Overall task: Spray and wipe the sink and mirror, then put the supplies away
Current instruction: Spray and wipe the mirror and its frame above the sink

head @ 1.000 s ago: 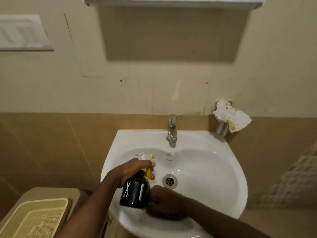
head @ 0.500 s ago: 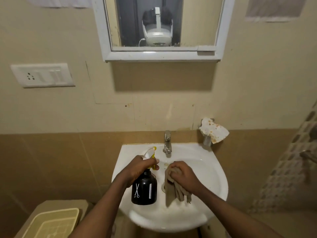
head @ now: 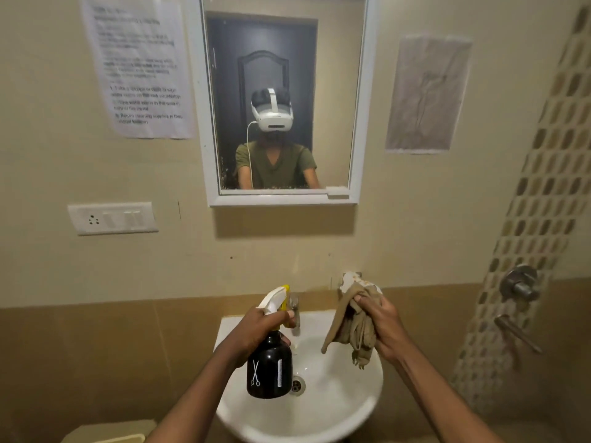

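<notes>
1. On the black spray bottle (head: 269, 369) a white scissors symbol and a narrow white vertical strip are printed; no brand name can be read.
2. A printed paper notice (head: 138, 67) is fixed to the wall left of the mirror (head: 281, 100). Its text is blurred; only pieces such as "wipe" and "cleaning supplies" can be guessed at, and the rest is not readable.
3. A second, faded sheet (head: 427, 92) is seen on the wall right of the mirror; no writing on it can be read.
4. The spray bottle is held upright, its long axis vertical, above the left part of the white sink (head: 335, 410). Its white and yellow nozzle is pointed up and forward, toward the wall below the mirror.
5. The neck and trigger of the bottle are gripped by the left hand (head: 260, 327), with the fingers curled around them.
6. A crumpled beige cloth (head: 350, 327) is held bunched in the right hand (head: 382, 327), above the right part of the sink; its loose ends hang down.
7. The two hands are kept apart, with the tap (head: 295, 310) seen between them.
8. Bare wall is seen between the hands and the lower frame of the mirror. A switch plate (head: 112, 218) is placed to the left, and metal shower fittings (head: 519, 286) to the right on the tiled wall.
</notes>
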